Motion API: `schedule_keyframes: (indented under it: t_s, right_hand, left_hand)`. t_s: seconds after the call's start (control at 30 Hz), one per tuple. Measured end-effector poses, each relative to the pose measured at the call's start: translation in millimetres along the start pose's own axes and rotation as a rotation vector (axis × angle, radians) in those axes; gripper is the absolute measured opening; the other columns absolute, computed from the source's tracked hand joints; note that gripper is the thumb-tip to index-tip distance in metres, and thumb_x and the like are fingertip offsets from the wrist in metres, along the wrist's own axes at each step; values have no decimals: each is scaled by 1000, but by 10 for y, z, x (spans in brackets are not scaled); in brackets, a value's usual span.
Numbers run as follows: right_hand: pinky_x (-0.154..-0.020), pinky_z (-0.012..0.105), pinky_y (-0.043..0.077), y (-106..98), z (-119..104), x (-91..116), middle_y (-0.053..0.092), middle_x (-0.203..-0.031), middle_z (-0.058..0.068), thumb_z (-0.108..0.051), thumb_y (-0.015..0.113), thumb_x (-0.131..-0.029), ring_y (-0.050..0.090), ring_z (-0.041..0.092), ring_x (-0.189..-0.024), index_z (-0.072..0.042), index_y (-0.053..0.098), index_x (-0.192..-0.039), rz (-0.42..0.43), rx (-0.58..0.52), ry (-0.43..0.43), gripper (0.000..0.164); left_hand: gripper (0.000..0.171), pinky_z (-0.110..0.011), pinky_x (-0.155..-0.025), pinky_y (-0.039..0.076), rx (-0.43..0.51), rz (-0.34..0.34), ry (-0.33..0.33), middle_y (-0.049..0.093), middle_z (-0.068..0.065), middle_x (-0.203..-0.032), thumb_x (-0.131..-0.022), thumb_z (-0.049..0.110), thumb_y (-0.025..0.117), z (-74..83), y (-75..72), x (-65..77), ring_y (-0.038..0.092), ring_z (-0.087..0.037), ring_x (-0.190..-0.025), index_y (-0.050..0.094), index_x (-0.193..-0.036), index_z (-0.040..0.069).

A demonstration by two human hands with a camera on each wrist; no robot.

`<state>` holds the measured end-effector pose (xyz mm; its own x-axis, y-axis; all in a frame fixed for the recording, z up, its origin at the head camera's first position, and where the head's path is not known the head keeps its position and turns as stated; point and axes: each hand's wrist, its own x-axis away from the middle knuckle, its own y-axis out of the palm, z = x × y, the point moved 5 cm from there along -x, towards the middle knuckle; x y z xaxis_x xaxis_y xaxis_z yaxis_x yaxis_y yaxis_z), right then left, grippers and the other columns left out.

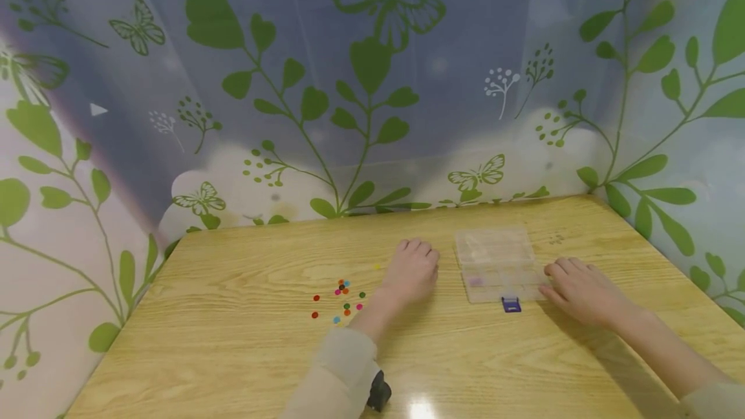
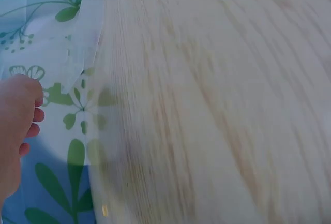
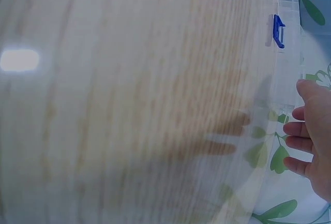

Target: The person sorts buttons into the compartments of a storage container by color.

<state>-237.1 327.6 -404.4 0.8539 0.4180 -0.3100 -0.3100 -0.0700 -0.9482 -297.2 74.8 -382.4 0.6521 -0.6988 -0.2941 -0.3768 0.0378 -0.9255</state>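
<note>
A clear plastic compartment box (image 1: 495, 283) with its lid raised stands on the table, its blue latch (image 1: 511, 304) at the front. Inside, toward the left, something pinkish (image 1: 476, 282) shows. My right hand (image 1: 588, 293) is at the box's right end, thumb and fingers extended in the right wrist view; whether it touches the box is unclear. Left of the box, my left hand (image 1: 410, 270) is over the table with bent fingers, and anything between them is hidden. Small coloured discs (image 1: 346, 306), among them red, orange, green, blue and pink ones, lie scattered left of that hand.
Beyond the box's right back corner lie several small pale pieces (image 1: 557, 238), too small to identify. One yellow disc (image 1: 377, 266) sits apart from the others, near my left hand. A patterned curtain (image 1: 372, 115) hangs along the wooden table's (image 1: 244, 341) back edge.
</note>
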Motion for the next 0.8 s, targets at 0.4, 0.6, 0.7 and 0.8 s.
schedule_keyframes:
  t_s: [0.4,0.6,0.7,0.8]
  right_hand:
    - [-71,48,46,34,21,3,55,-92,13,-21,63,-86,55,33,-88,1,56,-99,-30,-12,10,27]
    - [-72,49,45,17,10,1,55,-93,13,-21,63,-86,54,35,-90,1,55,-100,-36,-16,18,26]
    - [-72,49,45,7,0,-1,55,-94,14,-21,62,-87,54,35,-90,1,56,-100,-35,-14,12,27]
    - [-72,49,45,1,-1,-4,55,-93,14,-21,62,-87,54,35,-90,2,55,-100,-31,-14,7,27]
  left_hand:
    - [16,-30,-84,40,34,52,-39,61,0,-95,-90,19,57,-295,-30,222,53,-16,-93,64,-102,11]
    - [13,-31,-80,40,48,92,-45,62,-2,-93,-88,16,59,-469,-40,342,54,-18,-89,64,-98,9]
    - [13,-31,-79,40,44,94,-53,61,-2,-92,-87,16,59,-547,-60,405,54,-18,-88,64,-96,8]
    - [12,-31,-79,40,51,99,-71,61,-2,-90,-87,15,60,-621,-86,466,53,-18,-87,64,-95,8]
